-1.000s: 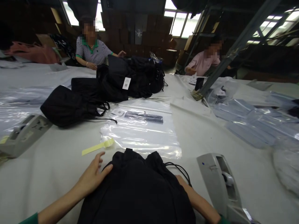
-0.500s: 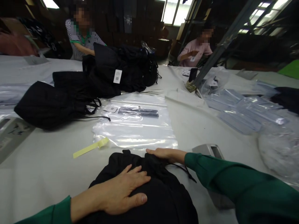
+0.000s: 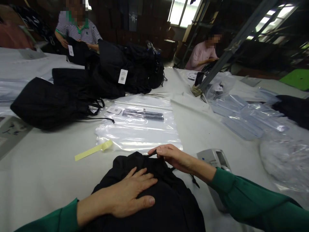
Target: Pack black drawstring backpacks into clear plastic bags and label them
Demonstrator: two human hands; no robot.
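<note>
A black drawstring bag (image 3: pixel 166 203) lies on the white table right in front of me. My left hand (image 3: pixel 131 195) rests flat on its middle, fingers spread and open. My right hand (image 3: pixel 172 157) is at the bag's far top edge, its fingers pinched on the black fabric there. Both arms wear green sleeves. Just beyond the bag lies a clear plastic bag (image 3: pixel 138 130) with a black printed strip, and a yellow paper strip (image 3: pixel 93 150) sits to its left.
Grey tape dispensers stand at my right (image 3: pixel 213 158) and far left (image 3: pixel 9 133). Black bags (image 3: pixel 48 103) are piled at the back left. Clear packets (image 3: pixel 243 117) spread across the right. Two people work at the table's far side.
My right hand has lifted from lying flat on the bag's top edge and now pinches the fabric. My left hand stays flat on the bag. The view shifted slightly.
</note>
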